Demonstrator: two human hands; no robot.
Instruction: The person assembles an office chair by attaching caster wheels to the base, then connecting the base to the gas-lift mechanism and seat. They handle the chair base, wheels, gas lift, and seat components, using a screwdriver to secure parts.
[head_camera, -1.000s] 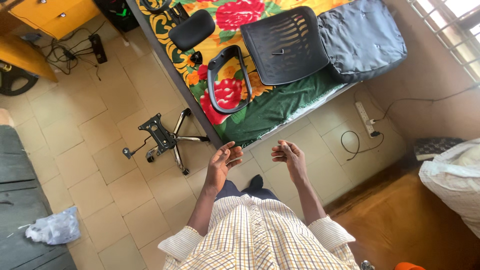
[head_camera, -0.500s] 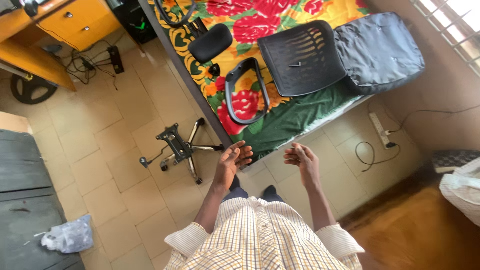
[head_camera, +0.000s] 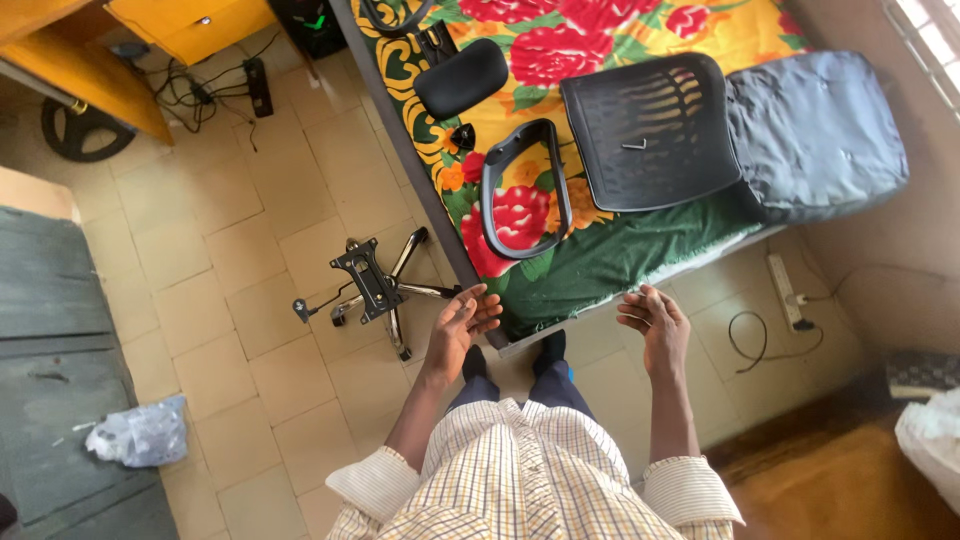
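Here both hands, left hand (head_camera: 462, 322) and right hand (head_camera: 655, 322), hover empty near the bed edge (head_camera: 420, 170).

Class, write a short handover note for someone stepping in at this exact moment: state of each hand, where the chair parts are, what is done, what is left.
Left hand: open, empty, above the floor next to the chair base.
Right hand: open, empty, over the tiles by the bed edge.
Parts: the base stands on the floor with its mounting plate fitted. On the bed lie the mesh backrest with a small hex key on it, the seat cushion, an armrest loop and a headrest pad.
Done: base and plate look assembled.
Left: seat, backrest, armrest and headrest are still loose.
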